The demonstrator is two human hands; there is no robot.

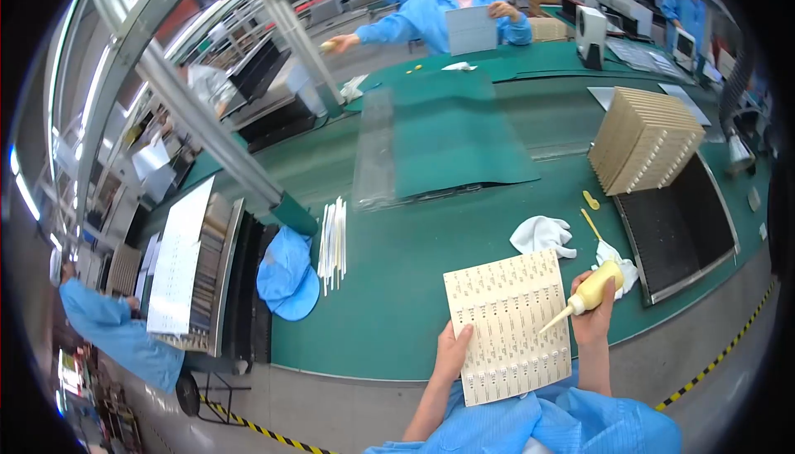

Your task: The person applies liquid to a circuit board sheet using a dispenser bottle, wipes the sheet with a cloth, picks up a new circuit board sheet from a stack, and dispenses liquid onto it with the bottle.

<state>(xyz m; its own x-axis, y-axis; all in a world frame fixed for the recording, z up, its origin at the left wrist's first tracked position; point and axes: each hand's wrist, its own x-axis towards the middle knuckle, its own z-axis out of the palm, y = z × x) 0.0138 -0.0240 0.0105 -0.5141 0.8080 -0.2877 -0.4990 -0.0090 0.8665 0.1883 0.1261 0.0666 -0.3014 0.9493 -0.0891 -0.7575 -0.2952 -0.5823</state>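
A cream circuit board panel (505,321) with rows of small parts is tilted up in front of me. My left hand (452,351) grips its left edge, thumb on the face. My right hand (595,313) is wrapped round a yellow squeeze bottle (598,287), whose pointed nozzle reaches down to the left over the panel's right half. Whether the tip touches the board I cannot tell. Just beyond the panel lies a white cloth glove (542,235), and another crumpled white cloth (617,265) lies behind the bottle.
A stack of cream panels (646,141) stands by a black tray (681,226) at right. A yellow cap (590,200) lies nearby. White sticks (333,243) and a blue cap (287,276) are at left. Across the green bench, a person (439,24) holds a panel.
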